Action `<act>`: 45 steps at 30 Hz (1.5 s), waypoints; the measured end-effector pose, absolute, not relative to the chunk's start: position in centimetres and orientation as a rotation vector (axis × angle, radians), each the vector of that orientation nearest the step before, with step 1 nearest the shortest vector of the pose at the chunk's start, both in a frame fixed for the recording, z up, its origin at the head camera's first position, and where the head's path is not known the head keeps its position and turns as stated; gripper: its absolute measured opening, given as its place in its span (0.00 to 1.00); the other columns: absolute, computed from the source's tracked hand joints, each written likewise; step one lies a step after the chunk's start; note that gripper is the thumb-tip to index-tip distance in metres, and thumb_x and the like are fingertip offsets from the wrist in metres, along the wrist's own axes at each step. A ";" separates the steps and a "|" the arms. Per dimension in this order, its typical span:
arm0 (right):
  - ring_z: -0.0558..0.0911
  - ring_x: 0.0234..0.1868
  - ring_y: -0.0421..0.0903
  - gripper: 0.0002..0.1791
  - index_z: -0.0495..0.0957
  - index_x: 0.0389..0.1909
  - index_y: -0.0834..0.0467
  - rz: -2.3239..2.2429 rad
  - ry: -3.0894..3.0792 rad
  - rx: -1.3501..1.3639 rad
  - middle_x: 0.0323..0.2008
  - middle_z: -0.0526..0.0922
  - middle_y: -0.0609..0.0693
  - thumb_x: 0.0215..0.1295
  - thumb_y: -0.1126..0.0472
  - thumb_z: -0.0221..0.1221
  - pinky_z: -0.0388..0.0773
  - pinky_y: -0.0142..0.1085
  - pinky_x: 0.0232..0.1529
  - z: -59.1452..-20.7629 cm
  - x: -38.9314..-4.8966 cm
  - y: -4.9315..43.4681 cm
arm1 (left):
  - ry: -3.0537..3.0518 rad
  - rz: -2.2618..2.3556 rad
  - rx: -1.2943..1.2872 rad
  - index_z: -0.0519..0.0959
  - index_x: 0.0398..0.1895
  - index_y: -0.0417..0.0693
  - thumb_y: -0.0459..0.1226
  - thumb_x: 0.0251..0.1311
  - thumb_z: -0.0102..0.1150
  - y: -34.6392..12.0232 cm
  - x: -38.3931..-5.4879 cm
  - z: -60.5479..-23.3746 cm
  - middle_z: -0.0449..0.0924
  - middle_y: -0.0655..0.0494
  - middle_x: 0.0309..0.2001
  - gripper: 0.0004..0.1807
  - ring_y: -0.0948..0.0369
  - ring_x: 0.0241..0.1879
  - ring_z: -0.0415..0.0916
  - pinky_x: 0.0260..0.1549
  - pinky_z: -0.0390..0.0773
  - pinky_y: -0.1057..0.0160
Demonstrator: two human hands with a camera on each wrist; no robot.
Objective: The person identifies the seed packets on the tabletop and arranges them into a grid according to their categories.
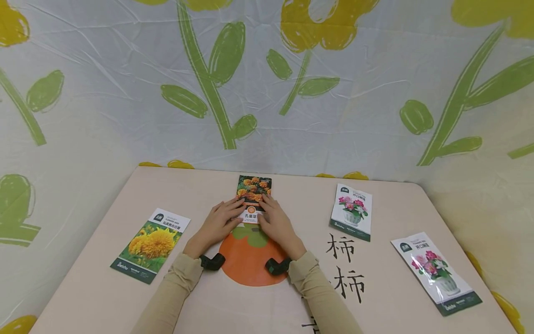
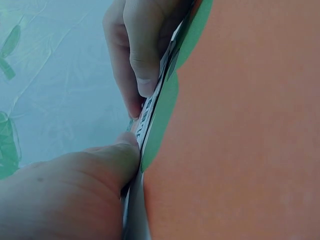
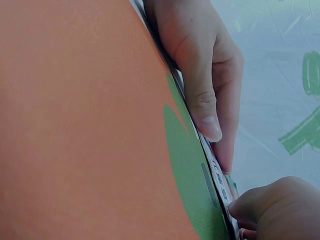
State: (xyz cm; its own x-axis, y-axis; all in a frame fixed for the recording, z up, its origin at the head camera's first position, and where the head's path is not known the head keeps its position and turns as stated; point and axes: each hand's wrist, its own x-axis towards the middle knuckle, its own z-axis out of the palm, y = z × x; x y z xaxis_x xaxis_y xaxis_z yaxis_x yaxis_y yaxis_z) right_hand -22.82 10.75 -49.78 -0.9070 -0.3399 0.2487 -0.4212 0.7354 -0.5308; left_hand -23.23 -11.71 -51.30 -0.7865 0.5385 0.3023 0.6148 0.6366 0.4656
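An orange marigold seed packet (image 1: 254, 188) lies flat near the table's far edge, with a white label band across its lower part. My left hand (image 1: 219, 225) rests on its left side, fingers extended over the print. On the opposite side my right hand (image 1: 278, 225) lies with its fingertips on the packet and thumb by the label. Both wrist views look nearly level along the tabletop, where the thumbs touch the packet's near edge and much of its face is hidden. A printed persimmon (image 1: 250, 266) spreads on the tablecloth below the packet.
To the left lies a yellow sunflower seed packet (image 1: 151, 246). Two white packets with pink flowers, a farther one (image 1: 351, 212) and a nearer one (image 1: 435, 273), lie on the right. A flower-patterned sheet (image 1: 267, 134) hangs behind the table. Black devices (image 1: 212, 262) sit at my wrists.
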 end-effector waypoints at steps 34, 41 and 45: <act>0.58 0.75 0.58 0.27 0.70 0.66 0.70 1.003 -2.806 0.699 0.72 0.64 0.62 0.70 0.61 0.59 0.50 0.54 0.74 -49.4 -23.1 11.4 | -2.835 -0.977 -1.036 0.69 0.70 0.41 0.49 0.62 0.66 -11.4 -27.0 -51.1 0.59 0.44 0.74 0.37 0.44 0.76 0.47 0.71 0.48 0.39; 0.61 0.73 0.59 0.24 0.72 0.64 0.69 1.013 -2.790 0.718 0.70 0.67 0.62 0.70 0.63 0.58 0.52 0.54 0.73 -49.3 -23.1 11.5 | -2.818 -0.937 -1.025 0.70 0.70 0.43 0.51 0.61 0.66 -11.4 -26.9 -51.4 0.59 0.47 0.74 0.37 0.46 0.76 0.49 0.71 0.49 0.39; 0.65 0.71 0.59 0.21 0.74 0.62 0.70 1.086 -2.731 0.699 0.68 0.69 0.63 0.70 0.65 0.56 0.53 0.52 0.73 -49.1 -23.3 11.8 | -2.802 -0.936 -1.028 0.71 0.69 0.43 0.51 0.61 0.66 -11.3 -27.0 -51.4 0.60 0.47 0.74 0.37 0.47 0.75 0.50 0.71 0.50 0.39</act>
